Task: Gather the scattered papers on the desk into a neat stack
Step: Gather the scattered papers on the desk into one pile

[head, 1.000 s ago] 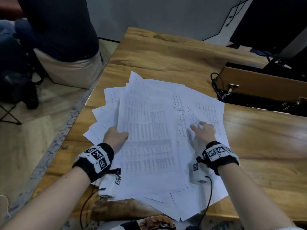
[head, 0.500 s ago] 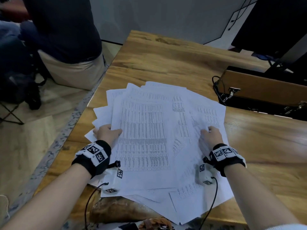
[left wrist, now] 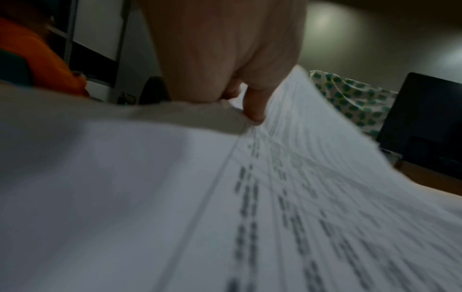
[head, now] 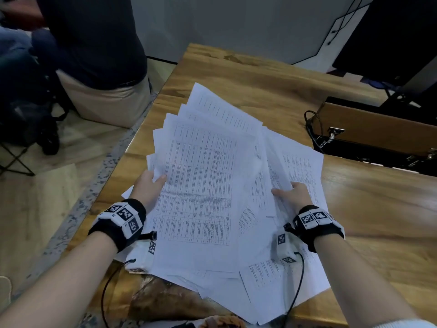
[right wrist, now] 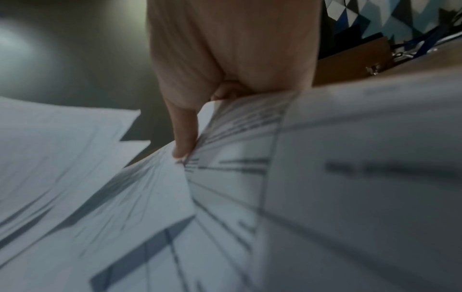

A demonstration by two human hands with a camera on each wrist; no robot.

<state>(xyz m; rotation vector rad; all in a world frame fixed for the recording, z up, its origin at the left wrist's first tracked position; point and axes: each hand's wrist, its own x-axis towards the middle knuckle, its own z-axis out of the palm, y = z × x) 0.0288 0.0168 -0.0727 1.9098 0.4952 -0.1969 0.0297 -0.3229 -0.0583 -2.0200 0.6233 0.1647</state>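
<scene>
Wooden surface (head: 248,76), grain in warm brown with darker streaks, left edge running beside the floor (head: 42,209). Spread across the near half: printed papers (head: 198,185), loosely fanned and overlapping (far ends raised off the wood, near sheets lying flat, some overhanging the near edge). Toward the right rear, a brown box (head: 378,129) with metal clasps, a black cable (head: 312,129) looped just beside it.
</scene>
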